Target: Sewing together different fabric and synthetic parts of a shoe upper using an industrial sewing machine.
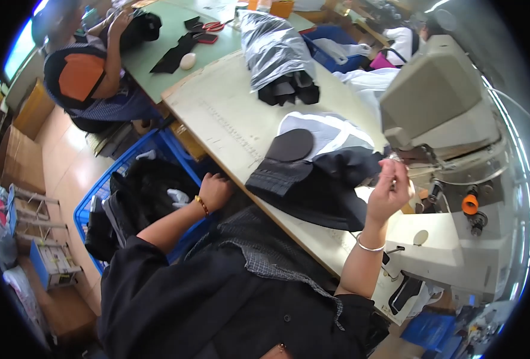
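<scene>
My right hand [392,186] is raised beside the head of a sewing machine [435,90], close to its needle area. Its thumb and fingers are pinched together; whatever lies between them is too small to make out. Left of it, a black fabric piece [322,190] spreads on the pale tabletop [217,113]. A rounded dark flap [290,145] and grey mesh with white strips [337,133] belong to or lie against that piece. My left hand [215,190] is at the table's near edge, apart from the fabric, its fingers loosely apart and holding nothing.
A blue crate [127,152] full of black pieces stands left of my lap. Silvery plastic [274,51] wraps a dark bundle farther back. Red-handled scissors [213,27] lie on the green table [157,72], where another person [88,72] handles black material. A blue bin [343,51] holds white material.
</scene>
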`<action>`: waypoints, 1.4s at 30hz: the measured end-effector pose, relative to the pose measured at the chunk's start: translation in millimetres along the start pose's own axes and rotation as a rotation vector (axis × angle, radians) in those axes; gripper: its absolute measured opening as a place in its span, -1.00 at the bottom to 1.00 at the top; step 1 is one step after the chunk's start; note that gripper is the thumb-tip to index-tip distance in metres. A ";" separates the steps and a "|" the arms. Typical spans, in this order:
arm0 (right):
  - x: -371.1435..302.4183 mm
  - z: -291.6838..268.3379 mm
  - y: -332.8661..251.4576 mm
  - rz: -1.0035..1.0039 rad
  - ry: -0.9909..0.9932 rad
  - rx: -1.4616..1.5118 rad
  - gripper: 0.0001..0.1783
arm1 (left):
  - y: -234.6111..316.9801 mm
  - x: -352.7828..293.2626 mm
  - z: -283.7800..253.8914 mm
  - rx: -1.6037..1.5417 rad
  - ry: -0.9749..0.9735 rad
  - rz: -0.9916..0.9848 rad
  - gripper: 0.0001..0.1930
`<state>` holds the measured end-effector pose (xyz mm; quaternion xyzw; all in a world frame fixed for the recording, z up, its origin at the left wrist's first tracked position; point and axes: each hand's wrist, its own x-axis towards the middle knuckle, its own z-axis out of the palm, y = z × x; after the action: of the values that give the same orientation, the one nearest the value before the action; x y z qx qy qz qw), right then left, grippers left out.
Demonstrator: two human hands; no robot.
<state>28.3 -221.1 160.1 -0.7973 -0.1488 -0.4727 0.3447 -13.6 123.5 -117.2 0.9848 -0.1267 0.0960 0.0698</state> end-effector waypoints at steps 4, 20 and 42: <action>-6.6 -3.1 6.5 0.013 -0.017 0.067 -0.94 | -3.7 -4.5 9.9 0.131 -0.290 -0.077 -0.67; -1.4 -1.6 7.1 -0.183 0.099 0.009 -0.95 | 190.8 130.4 -391.4 -1.313 -0.218 0.568 -0.64; -4.1 6.0 28.6 -0.271 0.098 0.033 -0.67 | 213.8 181.9 -407.2 -0.972 -0.410 0.666 -0.75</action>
<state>46.2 -237.2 143.0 -0.7403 -0.2458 -0.5505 0.2976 33.1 -58.5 340.4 0.7465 -0.4670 -0.1472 0.4505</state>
